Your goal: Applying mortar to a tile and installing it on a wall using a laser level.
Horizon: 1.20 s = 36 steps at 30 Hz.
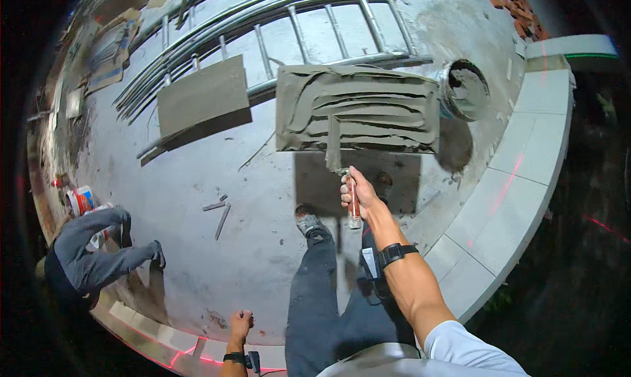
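My right hand (356, 193) grips the red-brown handle of a trowel (334, 144), whose mortar-caked blade rests at the lower middle of a rectangular slab (414, 111) spread with ridged grey mortar. The slab sits on a metal rack over the floor, beside a mortar-smeared bucket (465, 91). Low in view, my left hand (241, 324) hangs beside my leg with fingers curled; whatever it holds, if anything, is too small to tell. A second flat grey slab (200, 98) lies on the rack to the left.
Metal ladder-like rails (296, 35) stretch behind. A person (98, 259) in grey bends at lower left near a white bucket (80, 199). Scrap strips (222, 219) lie on the floor. A tiled curved ledge (513, 173) with red laser lines borders the right; bricks (519, 16) are stacked far right.
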Motion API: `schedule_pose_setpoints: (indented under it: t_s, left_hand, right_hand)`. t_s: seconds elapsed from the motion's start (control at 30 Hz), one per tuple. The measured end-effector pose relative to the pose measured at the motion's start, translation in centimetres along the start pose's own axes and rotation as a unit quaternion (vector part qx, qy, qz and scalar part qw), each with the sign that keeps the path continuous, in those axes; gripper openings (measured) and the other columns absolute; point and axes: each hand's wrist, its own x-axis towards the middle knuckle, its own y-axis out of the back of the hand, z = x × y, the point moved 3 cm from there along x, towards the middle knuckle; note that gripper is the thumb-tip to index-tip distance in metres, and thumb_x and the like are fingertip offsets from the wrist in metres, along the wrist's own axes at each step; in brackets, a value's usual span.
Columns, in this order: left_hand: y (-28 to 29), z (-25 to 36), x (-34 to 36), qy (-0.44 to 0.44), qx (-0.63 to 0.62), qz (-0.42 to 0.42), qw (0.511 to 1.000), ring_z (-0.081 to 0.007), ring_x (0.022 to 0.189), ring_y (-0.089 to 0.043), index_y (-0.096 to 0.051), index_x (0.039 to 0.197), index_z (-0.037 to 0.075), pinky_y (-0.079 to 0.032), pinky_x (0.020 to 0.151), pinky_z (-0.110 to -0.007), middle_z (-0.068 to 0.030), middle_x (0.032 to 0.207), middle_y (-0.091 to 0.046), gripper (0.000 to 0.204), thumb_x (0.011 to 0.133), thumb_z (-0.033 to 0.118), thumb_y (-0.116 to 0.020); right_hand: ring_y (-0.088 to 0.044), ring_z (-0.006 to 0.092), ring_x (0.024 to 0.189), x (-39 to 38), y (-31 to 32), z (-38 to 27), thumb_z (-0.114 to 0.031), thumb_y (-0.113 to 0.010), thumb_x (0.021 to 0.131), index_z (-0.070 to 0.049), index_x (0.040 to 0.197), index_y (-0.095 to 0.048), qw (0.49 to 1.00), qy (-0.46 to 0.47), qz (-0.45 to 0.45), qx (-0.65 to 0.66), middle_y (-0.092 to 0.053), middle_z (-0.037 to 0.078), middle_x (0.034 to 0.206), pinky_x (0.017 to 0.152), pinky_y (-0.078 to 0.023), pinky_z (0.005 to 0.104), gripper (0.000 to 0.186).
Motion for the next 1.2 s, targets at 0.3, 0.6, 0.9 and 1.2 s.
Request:
schedule_pose_setpoints:
  t_s: [0.3,0.6,0.9,1.2]
  left_hand:
    - [-6.2,4.3,-0.4,-0.04,-0.027,-0.045,0.998,-0.0105,0.061,-0.053,-0.055,0.083,0.003,-0.047,0.057,-0.026,-0.0028,0.071,-0.056,0.018,0.088,0.02,-0.057]
    - [-8.7,5.9,2.9,-0.074,-0.04,-0.092,0.992,-0.0135,0.064,-0.058,-0.056,0.086,0.002,-0.049,0.058,-0.027,-0.0056,0.072,-0.058,0.019,0.089,0.021,-0.058]
    - [-16.0,16.4,2.0,-0.052,0.082,-0.061,0.993,-0.0165,0.062,-0.059,-0.054,0.083,0.002,-0.048,0.056,-0.029,-0.0098,0.071,-0.061,0.021,0.09,0.022,-0.057]
    - [-32.7,31.7,-2.2,-0.113,0.134,-0.128,0.976,-0.016,0.066,-0.06,-0.055,0.084,0.001,-0.051,0.061,-0.03,-0.0089,0.074,-0.061,0.02,0.09,0.019,-0.058]
  right_hand:
    - [-0.066,0.0366,0.083,1.3,-5.0,-1.9,-0.041,-0.051,0.089,0.004,0.111,-0.055,0.632,0.186,0.194,-0.727,-0.066,0.023,0.087,0.073,-0.051,0.0457,0.049]
    - [-0.065,0.0354,0.085,-12.8,12.6,-16.6,-0.038,-0.056,0.087,0.0,0.099,-0.058,0.42,0.156,0.327,-0.832,-0.067,0.021,0.085,0.075,-0.051,0.0452,0.04]
    - [-0.061,0.0404,0.09,-15.4,30.0,-23.2,-0.044,-0.052,0.087,-0.004,0.1,-0.059,0.556,0.159,0.277,-0.767,-0.065,0.021,0.092,0.077,-0.047,0.0492,0.042]
    - [-0.061,0.0399,0.086,-11.4,44.8,-23.7,-0.048,-0.051,0.088,0.003,0.101,-0.058,0.683,0.274,0.293,-0.611,-0.064,0.023,0.087,0.073,-0.046,0.0462,0.053]
